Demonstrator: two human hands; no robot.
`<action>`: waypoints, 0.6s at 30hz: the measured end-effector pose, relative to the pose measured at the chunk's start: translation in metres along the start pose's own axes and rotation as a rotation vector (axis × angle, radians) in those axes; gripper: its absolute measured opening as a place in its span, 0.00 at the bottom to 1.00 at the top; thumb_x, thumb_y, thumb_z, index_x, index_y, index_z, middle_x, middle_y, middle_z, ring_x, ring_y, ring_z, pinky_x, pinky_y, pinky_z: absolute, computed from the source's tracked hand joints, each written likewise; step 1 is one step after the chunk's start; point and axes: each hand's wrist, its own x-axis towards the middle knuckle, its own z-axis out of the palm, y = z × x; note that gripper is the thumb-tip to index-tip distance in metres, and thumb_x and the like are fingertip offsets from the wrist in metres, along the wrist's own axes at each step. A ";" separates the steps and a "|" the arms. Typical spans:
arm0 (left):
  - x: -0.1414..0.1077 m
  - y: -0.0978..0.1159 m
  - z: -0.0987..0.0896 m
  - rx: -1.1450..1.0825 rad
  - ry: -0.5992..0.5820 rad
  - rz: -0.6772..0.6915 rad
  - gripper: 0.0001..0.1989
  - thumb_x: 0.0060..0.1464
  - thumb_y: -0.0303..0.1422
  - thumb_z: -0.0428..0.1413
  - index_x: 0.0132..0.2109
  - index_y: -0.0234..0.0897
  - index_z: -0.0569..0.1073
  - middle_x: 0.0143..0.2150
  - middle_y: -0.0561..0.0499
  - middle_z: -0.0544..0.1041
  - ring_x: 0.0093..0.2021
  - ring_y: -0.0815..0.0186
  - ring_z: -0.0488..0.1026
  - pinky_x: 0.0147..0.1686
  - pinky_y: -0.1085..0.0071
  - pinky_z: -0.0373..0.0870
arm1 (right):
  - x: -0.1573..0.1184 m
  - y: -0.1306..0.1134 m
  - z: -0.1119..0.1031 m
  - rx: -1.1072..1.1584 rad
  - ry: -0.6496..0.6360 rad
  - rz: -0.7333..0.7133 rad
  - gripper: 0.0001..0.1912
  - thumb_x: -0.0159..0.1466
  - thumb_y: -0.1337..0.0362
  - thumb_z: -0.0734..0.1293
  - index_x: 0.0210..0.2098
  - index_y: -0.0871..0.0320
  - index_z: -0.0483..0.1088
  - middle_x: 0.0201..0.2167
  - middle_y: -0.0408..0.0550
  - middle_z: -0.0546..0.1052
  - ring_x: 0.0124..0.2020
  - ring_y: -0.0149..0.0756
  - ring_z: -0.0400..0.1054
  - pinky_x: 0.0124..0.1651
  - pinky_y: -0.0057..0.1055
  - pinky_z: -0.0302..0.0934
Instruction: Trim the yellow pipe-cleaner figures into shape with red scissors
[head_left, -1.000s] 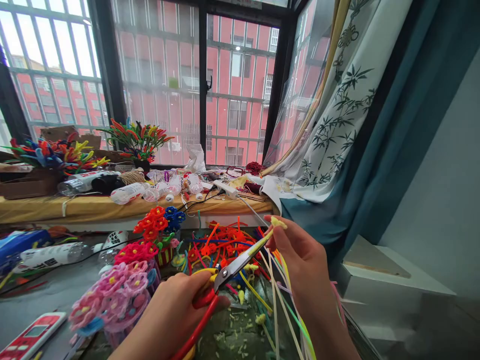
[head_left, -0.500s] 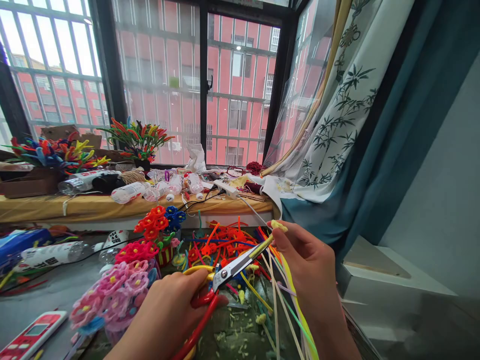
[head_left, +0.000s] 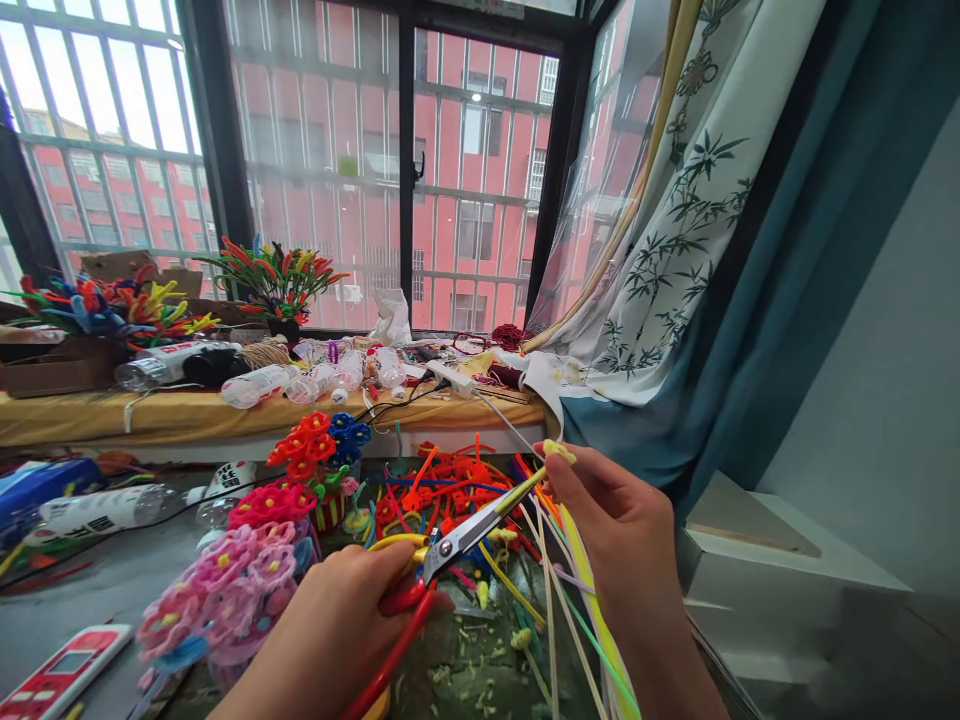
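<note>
My left hand is closed around the red and yellow handles of a pair of scissors, whose blades point up and right. Between finger and thumb, my right hand pinches a fuzzy yellow pipe cleaner piece with a bunched tip. Its yellow stem runs along the blade tips, close to my right fingers. Whether the blades are cutting into it I cannot tell. Below my right hand, long pale and coloured pipe cleaners hang in a loose bundle. Yellow fuzz clippings lie scattered on the dark tabletop underneath.
Pink pipe cleaner flowers stand left of my left hand, with red flowers behind. Orange pieces are heaped beyond the scissors. Further left are a plastic bottle and a red-white device. A cluttered windowsill borders the back.
Both hands keep almost the same place and grip. The scissors have shifted very slightly, and their blades look a little closer together along the yellow stem.
</note>
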 end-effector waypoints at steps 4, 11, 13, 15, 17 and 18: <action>0.002 -0.003 0.002 -0.047 -0.003 0.021 0.15 0.56 0.44 0.51 0.26 0.42 0.61 0.20 0.57 0.64 0.23 0.67 0.61 0.24 0.74 0.48 | -0.001 -0.002 0.000 0.039 -0.008 0.040 0.14 0.54 0.53 0.76 0.35 0.54 0.82 0.30 0.46 0.83 0.32 0.39 0.76 0.35 0.31 0.70; 0.003 -0.012 0.006 -0.036 0.042 0.040 0.16 0.55 0.43 0.52 0.24 0.41 0.60 0.20 0.57 0.64 0.24 0.67 0.61 0.24 0.73 0.48 | 0.000 -0.002 0.000 0.060 0.023 0.078 0.15 0.54 0.52 0.76 0.35 0.55 0.82 0.26 0.45 0.80 0.26 0.34 0.72 0.29 0.27 0.66; 0.003 -0.013 0.004 -0.008 0.054 0.026 0.16 0.55 0.42 0.52 0.23 0.41 0.61 0.21 0.56 0.66 0.25 0.67 0.63 0.24 0.73 0.48 | 0.001 -0.001 0.000 0.066 0.036 0.084 0.15 0.53 0.52 0.77 0.34 0.55 0.82 0.24 0.44 0.79 0.25 0.33 0.70 0.28 0.26 0.65; 0.003 -0.014 0.001 0.024 0.060 0.002 0.16 0.55 0.42 0.52 0.23 0.41 0.62 0.22 0.54 0.68 0.25 0.66 0.64 0.25 0.72 0.49 | 0.002 0.000 -0.001 0.073 0.046 0.093 0.14 0.52 0.53 0.77 0.33 0.55 0.82 0.24 0.43 0.79 0.25 0.31 0.70 0.28 0.25 0.65; 0.004 -0.015 -0.001 0.022 0.076 -0.010 0.15 0.55 0.42 0.51 0.24 0.41 0.62 0.22 0.54 0.69 0.24 0.65 0.65 0.25 0.72 0.50 | 0.002 0.000 -0.001 0.072 0.049 0.102 0.14 0.52 0.53 0.77 0.32 0.55 0.81 0.23 0.43 0.79 0.25 0.31 0.69 0.28 0.25 0.65; 0.005 -0.016 0.000 -0.002 0.087 -0.011 0.15 0.54 0.42 0.51 0.24 0.41 0.62 0.23 0.54 0.70 0.24 0.65 0.65 0.25 0.72 0.51 | 0.002 0.000 -0.001 0.066 0.048 0.103 0.14 0.52 0.53 0.77 0.31 0.56 0.81 0.23 0.43 0.78 0.24 0.31 0.69 0.28 0.25 0.65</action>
